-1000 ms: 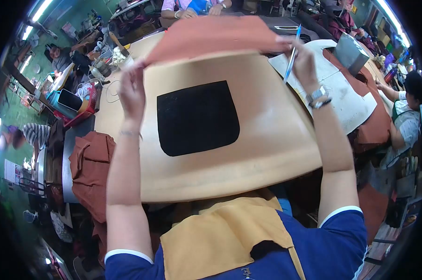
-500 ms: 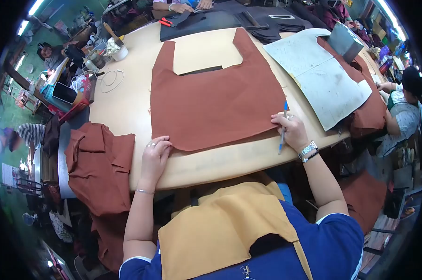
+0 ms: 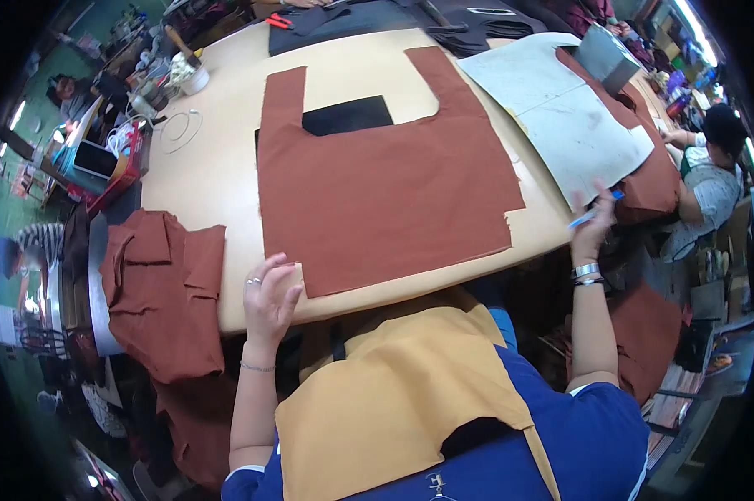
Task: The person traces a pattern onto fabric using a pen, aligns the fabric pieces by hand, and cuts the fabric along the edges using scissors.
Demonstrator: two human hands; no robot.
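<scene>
A rust-brown cut cloth piece (image 3: 393, 192) with two straps lies flat, its straps pointing away from me. Under it a black piece (image 3: 352, 115) shows between the straps. My left hand (image 3: 272, 292) is at the cloth's near left corner, fingers apart and holding nothing. Off the cloth to the right, my right hand (image 3: 592, 225) holds a blue-and-white pen (image 3: 583, 219) close to the near edge of a pale pattern sheet (image 3: 569, 125).
Rust cloth (image 3: 164, 284) hangs at the left table edge. A metal block (image 3: 608, 58) rests on the pattern sheet. Red scissors (image 3: 278, 21), a white pot (image 3: 191, 77) and a red basket (image 3: 110, 188) stand farther off. A co-worker (image 3: 715, 179) sits at right.
My right hand has left the cloth and moved right with the pen. My left hand has opened off the cloth's corner. The cloth lies flatter and nearer, showing more black underneath.
</scene>
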